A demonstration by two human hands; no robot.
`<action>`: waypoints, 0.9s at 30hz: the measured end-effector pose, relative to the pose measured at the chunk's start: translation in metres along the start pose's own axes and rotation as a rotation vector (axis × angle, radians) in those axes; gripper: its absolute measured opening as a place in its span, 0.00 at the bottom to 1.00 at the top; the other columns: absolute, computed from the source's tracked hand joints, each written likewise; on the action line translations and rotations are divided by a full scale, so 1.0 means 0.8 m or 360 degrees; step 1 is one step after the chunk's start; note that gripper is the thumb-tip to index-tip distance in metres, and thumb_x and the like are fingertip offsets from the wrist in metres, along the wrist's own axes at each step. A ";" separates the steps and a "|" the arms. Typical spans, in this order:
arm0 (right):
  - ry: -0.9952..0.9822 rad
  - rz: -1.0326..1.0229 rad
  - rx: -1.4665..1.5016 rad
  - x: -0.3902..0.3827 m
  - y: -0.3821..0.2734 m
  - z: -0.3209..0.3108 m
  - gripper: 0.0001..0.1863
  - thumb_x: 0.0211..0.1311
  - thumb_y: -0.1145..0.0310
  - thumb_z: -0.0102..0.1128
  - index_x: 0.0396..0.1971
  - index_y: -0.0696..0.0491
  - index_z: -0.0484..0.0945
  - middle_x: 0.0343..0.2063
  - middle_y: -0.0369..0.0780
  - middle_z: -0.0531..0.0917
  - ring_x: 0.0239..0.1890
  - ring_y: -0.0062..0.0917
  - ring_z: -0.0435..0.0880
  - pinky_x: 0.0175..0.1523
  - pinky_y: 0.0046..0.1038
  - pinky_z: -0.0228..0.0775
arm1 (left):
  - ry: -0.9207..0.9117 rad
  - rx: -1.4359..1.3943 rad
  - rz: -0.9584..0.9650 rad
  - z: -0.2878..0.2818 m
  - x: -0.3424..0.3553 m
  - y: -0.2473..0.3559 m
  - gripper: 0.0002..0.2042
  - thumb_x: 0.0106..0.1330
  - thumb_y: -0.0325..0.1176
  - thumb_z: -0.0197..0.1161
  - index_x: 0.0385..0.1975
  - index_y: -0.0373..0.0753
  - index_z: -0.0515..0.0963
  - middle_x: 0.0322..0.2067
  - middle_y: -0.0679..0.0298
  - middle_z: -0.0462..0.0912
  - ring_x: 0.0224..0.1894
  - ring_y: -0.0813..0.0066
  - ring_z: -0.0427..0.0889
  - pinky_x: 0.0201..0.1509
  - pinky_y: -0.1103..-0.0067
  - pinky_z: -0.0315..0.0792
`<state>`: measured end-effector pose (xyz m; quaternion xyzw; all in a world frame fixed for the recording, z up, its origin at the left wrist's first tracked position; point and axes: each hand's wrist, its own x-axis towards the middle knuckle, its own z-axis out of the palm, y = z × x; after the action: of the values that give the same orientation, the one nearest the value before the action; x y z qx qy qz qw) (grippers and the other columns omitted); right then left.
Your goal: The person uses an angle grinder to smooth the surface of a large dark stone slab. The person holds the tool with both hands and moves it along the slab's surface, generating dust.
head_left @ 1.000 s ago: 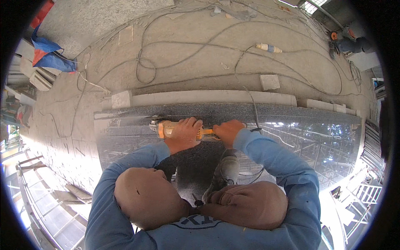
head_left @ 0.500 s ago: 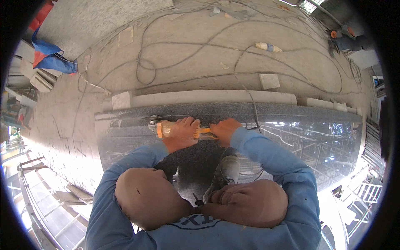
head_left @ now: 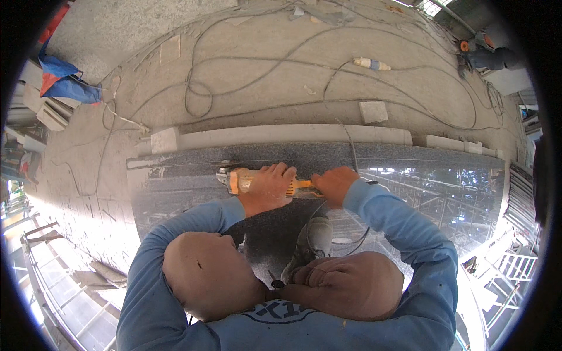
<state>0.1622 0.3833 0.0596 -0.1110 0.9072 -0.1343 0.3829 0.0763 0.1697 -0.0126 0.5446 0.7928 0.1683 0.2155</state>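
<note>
My left hand (head_left: pixel 266 190) is wrapped over the body of a yellow angle grinder (head_left: pixel 241 181). Around its rear handle my right hand (head_left: pixel 335 186) is closed. The grinder's metal head points left, close to the far edge of a polished dark granite slab (head_left: pixel 187 188). A thin pale line runs along the slab just beyond the tool. Whether the disc touches the stone cannot be made out. A dark cord trails from the handle end, past my right hand, over the slab.
Pale stone strips (head_left: pixel 293 136) lie along the slab's far side, with a white block (head_left: pixel 165 141) at their left end. Beyond, a long cable (head_left: pixel 263 58) loops over the dusty floor near a plug connector (head_left: pixel 372 64). A blue and red sheet (head_left: pixel 67 82) lies far left.
Both hands and the grinder have moved a little to the right along the slab. The view has shifted slightly, and both grips remain the same.
</note>
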 end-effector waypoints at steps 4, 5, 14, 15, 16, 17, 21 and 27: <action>0.0078 -0.0019 0.0001 0.013 0.001 0.015 0.22 0.47 0.72 0.71 0.46 0.55 0.78 0.32 0.46 0.87 0.38 0.41 0.88 0.41 0.41 0.81 | -0.0079 0.0018 -0.0066 0.004 -0.001 -0.008 0.35 0.45 0.41 0.77 0.55 0.39 0.70 0.46 0.55 0.73 0.51 0.53 0.78 0.53 0.61 0.72; 0.0079 -0.0038 0.0000 0.017 0.002 0.016 0.22 0.47 0.72 0.71 0.46 0.55 0.78 0.33 0.46 0.87 0.38 0.41 0.88 0.41 0.41 0.81 | -0.0112 0.0020 -0.0089 0.003 -0.002 -0.010 0.36 0.45 0.41 0.77 0.55 0.39 0.70 0.46 0.55 0.73 0.51 0.53 0.78 0.54 0.61 0.72; 0.0082 -0.0075 0.0067 0.047 -0.003 0.027 0.23 0.45 0.73 0.73 0.45 0.55 0.79 0.34 0.46 0.87 0.39 0.40 0.88 0.42 0.41 0.82 | -0.0196 0.0060 -0.0151 0.007 -0.013 -0.030 0.36 0.46 0.41 0.77 0.57 0.38 0.69 0.49 0.53 0.73 0.54 0.51 0.76 0.58 0.61 0.70; 0.0119 -0.0081 0.0064 0.051 -0.003 0.031 0.23 0.45 0.73 0.73 0.45 0.55 0.79 0.34 0.46 0.87 0.40 0.40 0.88 0.42 0.41 0.82 | -0.0207 0.0068 -0.0152 0.006 -0.014 -0.031 0.36 0.46 0.41 0.77 0.57 0.38 0.69 0.49 0.53 0.73 0.54 0.51 0.76 0.58 0.61 0.70; 0.0112 -0.0082 0.0064 0.055 -0.002 0.035 0.23 0.45 0.73 0.74 0.44 0.55 0.79 0.34 0.46 0.87 0.40 0.40 0.88 0.43 0.41 0.82 | -0.0214 0.0062 -0.0161 0.006 -0.015 -0.033 0.36 0.46 0.41 0.77 0.57 0.38 0.69 0.49 0.53 0.73 0.54 0.51 0.76 0.58 0.61 0.70; 0.0105 -0.0083 0.0063 0.060 -0.002 0.038 0.23 0.44 0.73 0.74 0.44 0.55 0.79 0.34 0.46 0.87 0.40 0.39 0.88 0.43 0.41 0.82 | -0.0220 0.0056 -0.0171 0.006 -0.016 -0.036 0.36 0.46 0.41 0.77 0.57 0.39 0.69 0.49 0.53 0.73 0.54 0.51 0.76 0.58 0.61 0.70; 0.0077 -0.0105 0.0089 0.074 -0.008 0.035 0.24 0.44 0.72 0.75 0.44 0.56 0.79 0.35 0.46 0.88 0.41 0.39 0.88 0.43 0.42 0.81 | -0.0178 0.0113 -0.0193 0.008 -0.023 -0.047 0.36 0.46 0.40 0.77 0.57 0.39 0.69 0.49 0.53 0.73 0.54 0.51 0.76 0.58 0.61 0.71; 0.0093 -0.0122 0.0078 0.084 -0.014 0.033 0.22 0.45 0.70 0.74 0.43 0.55 0.80 0.35 0.46 0.87 0.41 0.40 0.88 0.44 0.41 0.81 | -0.0168 0.0089 -0.0183 0.005 -0.029 -0.057 0.36 0.46 0.41 0.77 0.57 0.39 0.69 0.48 0.53 0.73 0.54 0.52 0.77 0.56 0.61 0.72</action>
<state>0.1364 0.3478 0.0007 -0.1323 0.9096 -0.1743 0.3533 0.0497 0.1325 -0.0351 0.5122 0.8147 0.1044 0.2510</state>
